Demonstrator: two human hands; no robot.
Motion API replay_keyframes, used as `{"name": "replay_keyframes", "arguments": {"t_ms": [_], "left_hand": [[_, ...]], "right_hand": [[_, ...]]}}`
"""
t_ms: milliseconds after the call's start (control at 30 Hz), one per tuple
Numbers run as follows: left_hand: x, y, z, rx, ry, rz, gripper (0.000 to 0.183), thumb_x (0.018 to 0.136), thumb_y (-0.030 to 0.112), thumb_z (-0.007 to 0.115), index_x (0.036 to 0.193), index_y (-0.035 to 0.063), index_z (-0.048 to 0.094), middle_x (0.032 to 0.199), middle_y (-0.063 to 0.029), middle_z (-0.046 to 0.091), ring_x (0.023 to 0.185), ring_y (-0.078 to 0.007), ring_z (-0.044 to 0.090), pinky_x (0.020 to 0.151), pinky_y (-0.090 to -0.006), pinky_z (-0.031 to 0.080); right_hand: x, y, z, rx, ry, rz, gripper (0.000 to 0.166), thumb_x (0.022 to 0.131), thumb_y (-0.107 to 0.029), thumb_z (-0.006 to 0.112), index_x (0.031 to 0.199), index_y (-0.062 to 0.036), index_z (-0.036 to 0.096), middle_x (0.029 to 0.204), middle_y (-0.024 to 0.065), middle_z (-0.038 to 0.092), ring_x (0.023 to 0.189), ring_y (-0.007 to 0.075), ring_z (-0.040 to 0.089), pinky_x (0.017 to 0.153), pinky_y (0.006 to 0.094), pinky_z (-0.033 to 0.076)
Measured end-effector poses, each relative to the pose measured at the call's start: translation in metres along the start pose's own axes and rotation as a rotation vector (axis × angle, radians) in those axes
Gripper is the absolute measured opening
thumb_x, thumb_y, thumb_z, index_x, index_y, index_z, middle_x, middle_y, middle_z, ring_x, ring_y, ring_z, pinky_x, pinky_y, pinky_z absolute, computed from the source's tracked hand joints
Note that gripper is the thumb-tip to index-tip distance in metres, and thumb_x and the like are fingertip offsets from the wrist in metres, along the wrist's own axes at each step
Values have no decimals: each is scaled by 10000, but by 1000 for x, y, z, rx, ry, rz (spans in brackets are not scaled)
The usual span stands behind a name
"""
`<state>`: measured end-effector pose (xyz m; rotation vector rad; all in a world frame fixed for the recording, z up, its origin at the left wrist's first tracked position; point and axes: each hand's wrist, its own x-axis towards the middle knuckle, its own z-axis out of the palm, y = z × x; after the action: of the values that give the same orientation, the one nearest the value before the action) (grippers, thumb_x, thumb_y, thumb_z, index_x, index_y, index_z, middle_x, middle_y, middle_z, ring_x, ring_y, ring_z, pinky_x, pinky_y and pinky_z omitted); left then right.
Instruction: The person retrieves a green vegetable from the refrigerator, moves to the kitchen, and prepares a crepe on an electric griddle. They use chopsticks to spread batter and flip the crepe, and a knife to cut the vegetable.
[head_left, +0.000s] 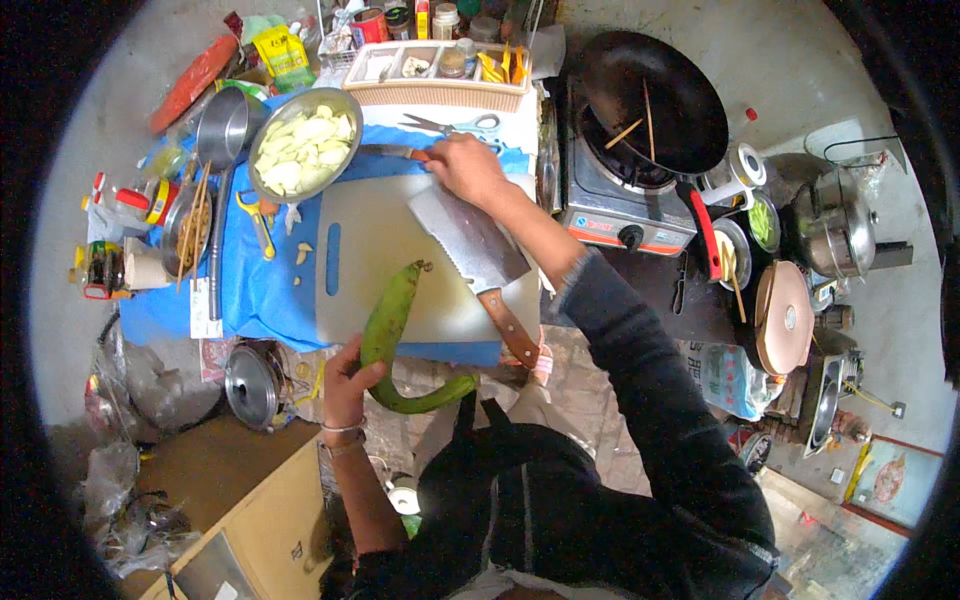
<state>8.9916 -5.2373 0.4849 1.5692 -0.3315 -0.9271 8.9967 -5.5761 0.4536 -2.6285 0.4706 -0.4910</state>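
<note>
My left hand (349, 381) is wrapped around a long, curved green gourd (388, 337), off the near edge of the cutting board (349, 300). The gourd's stem end reaches over the board; its other end curls toward my lap. At the board's far edge, my right hand (469, 166) grips the brown handle of a small knife (401, 151), whose blade points left. Just below that hand a broad cleaver (472, 240) lies across the board's right side, its wooden handle sticking out past the near edge. Scissors (469, 124) lie beyond my right hand.
Pale slices fill a metal bowl (346, 111) at the board's far left. A yellow peeler (261, 226) and garlic cloves (302, 251) lie on blue sheeting. A metal ladle (225, 135) is farther left. Right stands a gas stove (589, 187) with a wok (615, 67) holding chopsticks.
</note>
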Motion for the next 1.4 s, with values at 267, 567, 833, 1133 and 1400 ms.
{"name": "replay_keyframes", "arguments": {"t_ms": [267,567,833,1133,1400], "left_hand": [[1,18,27,65,-108,-28,265,698,127,639,932,13,587,816,31,536,724,-70,458,648,-213,368],[-6,46,122,253,-399,43,267,708,110,676,922,-10,572,781,5,501,740,-91,465,661,-236,378],[-13,-12,288,533,-627,150,272,753,197,660,899,-27,613,778,-34,581,692,-98,526,632,-227,409],[32,-105,374,782,-635,-87,338,756,280,655,921,-15,638,747,-23,628,652,-70,528,590,-234,418],[48,-126,369,758,-683,-90,341,737,249,678,941,-20,631,826,-62,627,723,-112,551,657,-276,434]], "right_hand": [[31,24,24,-141,-130,101,219,793,-188,496,850,-29,635,884,194,601,921,341,563,768,416,478],[-257,12,-103,530,196,551,205,876,-196,469,960,-11,501,686,172,560,644,310,578,594,377,437],[-518,36,-117,676,452,1358,310,912,-283,444,894,-2,573,611,125,517,571,134,507,543,321,417],[-510,64,-148,365,248,1148,267,908,-294,423,937,-48,522,671,239,568,677,429,561,585,505,429],[-490,104,-149,204,-53,1058,331,916,-342,384,893,-37,511,682,229,581,644,424,559,569,493,438]]}}
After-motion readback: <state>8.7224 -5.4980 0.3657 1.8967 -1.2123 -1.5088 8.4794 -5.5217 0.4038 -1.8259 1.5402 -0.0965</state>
